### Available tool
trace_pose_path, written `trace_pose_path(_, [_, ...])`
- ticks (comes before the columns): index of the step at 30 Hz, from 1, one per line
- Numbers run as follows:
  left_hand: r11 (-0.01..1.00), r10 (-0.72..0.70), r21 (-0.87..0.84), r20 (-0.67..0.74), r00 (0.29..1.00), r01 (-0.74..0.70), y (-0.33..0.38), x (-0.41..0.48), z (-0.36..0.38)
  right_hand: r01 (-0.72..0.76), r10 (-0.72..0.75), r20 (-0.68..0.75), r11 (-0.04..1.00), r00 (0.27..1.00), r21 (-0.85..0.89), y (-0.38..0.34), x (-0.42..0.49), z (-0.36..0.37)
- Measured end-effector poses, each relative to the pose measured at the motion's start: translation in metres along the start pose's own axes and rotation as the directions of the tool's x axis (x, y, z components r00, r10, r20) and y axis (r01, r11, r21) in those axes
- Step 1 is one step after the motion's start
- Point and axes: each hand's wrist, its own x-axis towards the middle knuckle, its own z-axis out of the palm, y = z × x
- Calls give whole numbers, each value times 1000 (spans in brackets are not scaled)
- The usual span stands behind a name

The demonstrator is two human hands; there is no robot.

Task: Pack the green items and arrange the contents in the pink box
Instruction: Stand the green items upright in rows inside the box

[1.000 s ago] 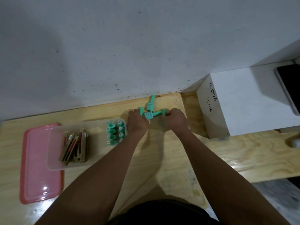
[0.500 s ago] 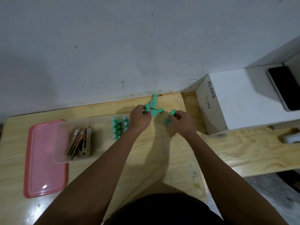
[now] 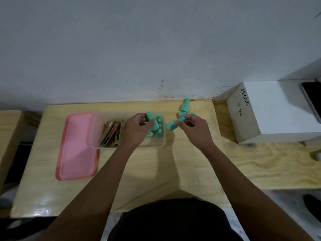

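A clear plastic box [image 3: 161,146] stands on the wooden table, with its pink lid [image 3: 76,150] lying to the left. Inside are brown flat packs [image 3: 112,134] on the left and green bottles [image 3: 159,127] standing on the right. My left hand [image 3: 139,127] hovers over the box's right part and holds a green bottle [image 3: 149,116] in its fingers. My right hand [image 3: 192,126], just right of the box, pinches another green bottle [image 3: 171,126]. More green bottles [image 3: 184,106] lie on the table behind my right hand, near the wall.
A white block [image 3: 271,112] marked JS006 sits at the right, with a dark phone [image 3: 312,98] on its top. The wall runs close along the table's far edge. A small grey object [image 3: 317,156] lies at the far right edge.
My left hand has carried a green bottle left, from the pile to above the box. My right hand has lifted another bottle. The camera has shifted, so the table appears further right.
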Motion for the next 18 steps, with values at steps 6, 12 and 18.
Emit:
trace_pose_path(6, [998, 40, 58, -37, 999, -38, -20, -13, -30, 41, -21, 65, 949, 998, -313, -7, -20, 43])
trace_pose_path(12, [986, 60, 155, 21, 998, -62, -38, -20, -38, 214, -150, 154, 718, 977, -662, 0, -23, 69])
trace_pose_path(18, [970, 79, 221, 111, 991, -102, -47, -20, -36, 237, -143, 190, 622, 971, -747, 2, -18, 80])
